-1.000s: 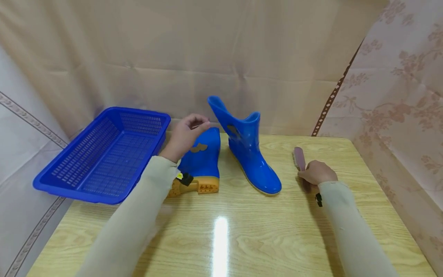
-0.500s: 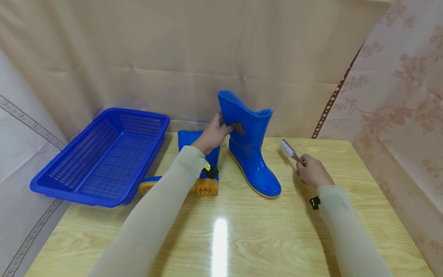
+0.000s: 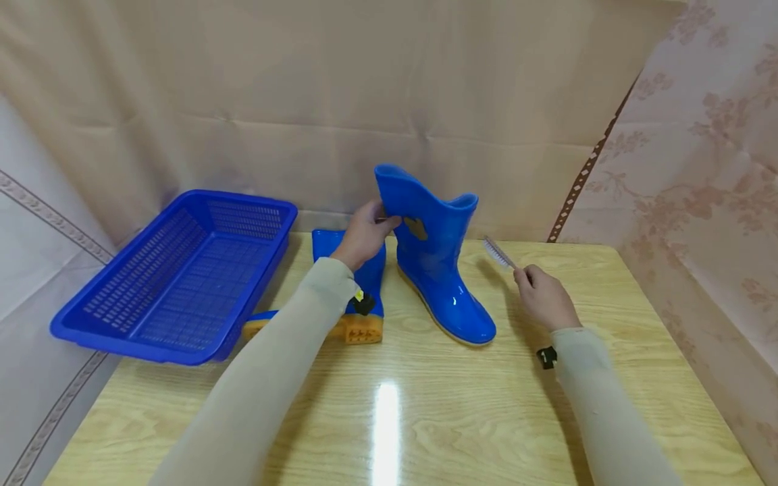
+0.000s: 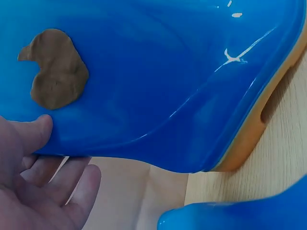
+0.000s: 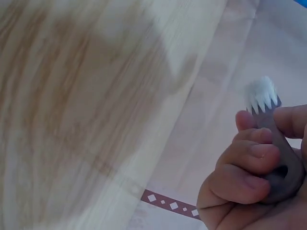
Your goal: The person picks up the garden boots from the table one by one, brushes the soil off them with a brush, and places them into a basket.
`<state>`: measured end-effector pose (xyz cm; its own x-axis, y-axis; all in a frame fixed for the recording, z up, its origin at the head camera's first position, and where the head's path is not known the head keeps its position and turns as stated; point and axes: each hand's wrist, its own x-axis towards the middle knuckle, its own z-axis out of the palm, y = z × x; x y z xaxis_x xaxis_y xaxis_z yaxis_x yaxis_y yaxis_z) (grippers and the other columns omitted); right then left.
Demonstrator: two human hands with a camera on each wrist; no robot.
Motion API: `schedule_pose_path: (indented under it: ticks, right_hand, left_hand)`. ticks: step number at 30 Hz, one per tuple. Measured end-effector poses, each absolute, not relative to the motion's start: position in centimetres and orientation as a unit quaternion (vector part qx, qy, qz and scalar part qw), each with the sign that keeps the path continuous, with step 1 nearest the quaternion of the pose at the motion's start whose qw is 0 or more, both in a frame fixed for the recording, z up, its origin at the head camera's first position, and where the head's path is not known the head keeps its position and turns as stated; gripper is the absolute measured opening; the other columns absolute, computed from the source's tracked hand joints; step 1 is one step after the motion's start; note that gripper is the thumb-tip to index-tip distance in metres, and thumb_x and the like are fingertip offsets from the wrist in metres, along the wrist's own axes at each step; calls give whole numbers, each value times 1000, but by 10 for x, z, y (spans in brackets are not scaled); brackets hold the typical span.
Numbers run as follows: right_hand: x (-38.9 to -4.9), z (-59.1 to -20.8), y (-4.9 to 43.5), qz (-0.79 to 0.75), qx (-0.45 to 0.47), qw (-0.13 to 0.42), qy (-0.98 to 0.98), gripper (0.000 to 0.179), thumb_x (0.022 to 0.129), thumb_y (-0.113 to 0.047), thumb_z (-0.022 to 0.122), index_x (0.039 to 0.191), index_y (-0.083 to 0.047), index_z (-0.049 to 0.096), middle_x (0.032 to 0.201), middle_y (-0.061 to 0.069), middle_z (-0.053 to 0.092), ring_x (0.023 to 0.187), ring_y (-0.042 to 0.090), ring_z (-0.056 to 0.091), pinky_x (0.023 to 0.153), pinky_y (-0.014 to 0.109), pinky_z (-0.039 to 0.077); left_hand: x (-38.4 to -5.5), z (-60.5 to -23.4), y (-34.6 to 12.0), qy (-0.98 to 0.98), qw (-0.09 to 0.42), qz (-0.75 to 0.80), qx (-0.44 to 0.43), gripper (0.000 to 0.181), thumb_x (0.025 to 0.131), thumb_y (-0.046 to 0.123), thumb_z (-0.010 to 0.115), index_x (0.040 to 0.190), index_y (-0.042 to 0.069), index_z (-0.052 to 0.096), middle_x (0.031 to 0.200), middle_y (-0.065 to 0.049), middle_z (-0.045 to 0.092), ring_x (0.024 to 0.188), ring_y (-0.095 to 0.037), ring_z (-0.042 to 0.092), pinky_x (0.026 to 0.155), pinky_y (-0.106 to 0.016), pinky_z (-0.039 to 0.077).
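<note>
A blue rain boot (image 3: 437, 263) with a yellowish sole stands upright on the table. A brown muddy-looking patch (image 4: 60, 69) marks its shaft. My left hand (image 3: 363, 236) grips the back of that shaft, thumb on the near side and fingers behind the edge. In my right hand (image 3: 545, 297) is a scrub brush (image 5: 276, 139) with white bristles, its handle wrapped by my fingers. The brush head is to the right of the boot and apart from it. A second blue boot (image 3: 372, 278) lies on its side, partly hidden by my left arm.
At the left stands a blue plastic basket (image 3: 255, 297) with perforated walls. The wood-grain table (image 3: 462, 412) meets a beige cloth (image 3: 304, 81) at the back and patterned cloth (image 3: 717, 169) on the right.
My left hand moved right from above the lying boot and took hold of the standing boot's shaft. My right hand lifted the brush off the table and brought it left, nearer the boot.
</note>
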<state>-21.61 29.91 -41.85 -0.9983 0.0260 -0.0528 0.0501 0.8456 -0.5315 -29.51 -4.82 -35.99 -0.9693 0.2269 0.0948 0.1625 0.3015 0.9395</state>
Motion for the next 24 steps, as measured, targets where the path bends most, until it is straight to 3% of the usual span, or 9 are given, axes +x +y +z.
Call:
schedule_pose_path:
  ticks: [10,20,24]
  right_hand:
    - [-221,-426,293,-314,7,-55,948,46,113,-42,35,116,1,53,85,13,50,70,26,48,59,36,40]
    - [-221,-424,282,-357,11,-84,930,51,112,-46,32,120,-1,52,82,12,48,61,22,44,50,34,38]
    - [-223,-424,279,-379,8,-131,916,50,112,-46,34,122,-1,54,82,11,49,61,22,44,50,32,38]
  left_hand:
    - [-292,-359,-52,825,10,558,89,37,101,31,70,129,8,65,112,-7,71,100,-23,67,91,-40,57]
    - [-277,-354,-52,831,-23,549,83,33,97,40,73,114,11,70,100,-3,71,89,-20,67,80,-37,59]
    - [-270,-351,-49,823,-48,561,66,30,97,38,74,110,12,69,97,-4,68,88,-21,64,78,-36,57]
